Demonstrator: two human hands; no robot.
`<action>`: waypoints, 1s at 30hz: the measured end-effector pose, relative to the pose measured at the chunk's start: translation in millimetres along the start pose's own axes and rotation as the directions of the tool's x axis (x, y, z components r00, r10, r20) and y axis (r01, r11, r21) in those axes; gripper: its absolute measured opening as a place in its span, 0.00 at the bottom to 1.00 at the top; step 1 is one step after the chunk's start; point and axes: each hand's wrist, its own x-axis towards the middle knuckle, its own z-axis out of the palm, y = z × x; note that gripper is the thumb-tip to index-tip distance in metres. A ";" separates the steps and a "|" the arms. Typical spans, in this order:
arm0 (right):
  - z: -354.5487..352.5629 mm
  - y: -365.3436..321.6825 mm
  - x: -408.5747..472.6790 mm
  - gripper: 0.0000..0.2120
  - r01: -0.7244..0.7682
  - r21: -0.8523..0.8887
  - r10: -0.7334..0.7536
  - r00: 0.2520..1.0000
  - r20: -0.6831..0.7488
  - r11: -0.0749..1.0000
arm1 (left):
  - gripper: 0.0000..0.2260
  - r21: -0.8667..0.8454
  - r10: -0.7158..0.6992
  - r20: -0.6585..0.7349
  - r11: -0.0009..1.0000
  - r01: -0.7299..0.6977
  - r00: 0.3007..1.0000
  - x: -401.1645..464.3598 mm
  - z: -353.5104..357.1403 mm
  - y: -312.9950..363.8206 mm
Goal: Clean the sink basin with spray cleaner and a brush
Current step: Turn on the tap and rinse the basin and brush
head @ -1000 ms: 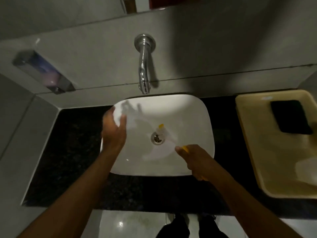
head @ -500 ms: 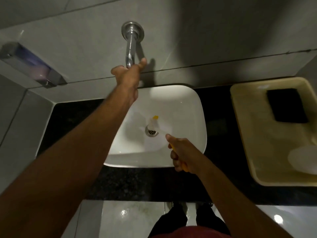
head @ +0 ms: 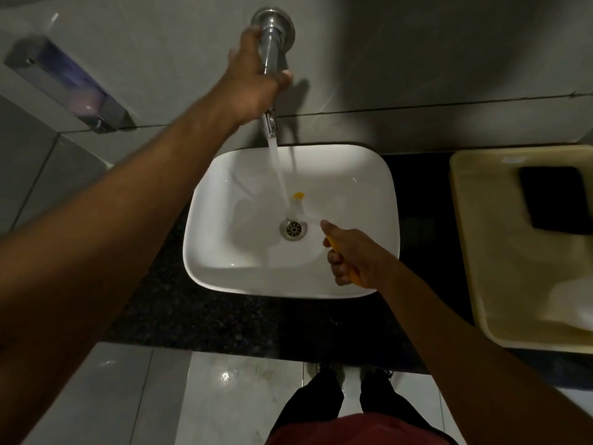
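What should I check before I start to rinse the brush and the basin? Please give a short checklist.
1. Water runs from the chrome wall tap: ok.
2. Left hand on the tap: ok.
3. Right hand has a firm grip on the yellow-handled white brush: ok.
4. Brush head under the stream: ok.
5. Round metal drain of the white ceramic basin unblocked: ok.
6. Cleaner residue left: cannot tell.

I see a white, rounded-rectangle ceramic sink basin [head: 353,187] set on the dark speckled table, water running onto its metal drain. A white brush with a yellow tip and yellow handle [head: 296,205] angles over the drain, under the stream.
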 end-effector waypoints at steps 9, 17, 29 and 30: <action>2.7 -13.4 8.8 0.21 -0.091 -0.065 0.090 0.996 -0.017 0.994 | 0.46 0.490 -0.005 0.233 0.864 -0.113 0.973 2.1 12.5 8.8; -10.3 -10.6 5.7 0.22 -0.074 -0.125 0.076 0.997 0.015 0.989 | 0.49 0.429 -0.029 0.265 0.899 -0.091 0.964 8.3 10.5 6.2; -19.0 -13.5 10.6 0.22 -0.028 -0.170 0.037 0.998 0.048 0.985 | 0.52 0.310 0.010 0.270 0.946 -0.097 0.963 16.2 11.3 -4.3; -19.5 -14.2 10.4 0.22 -0.026 -0.189 0.035 0.998 0.044 0.982 | 0.52 0.297 0.016 0.265 0.950 -0.098 0.964 16.3 11.4 -4.8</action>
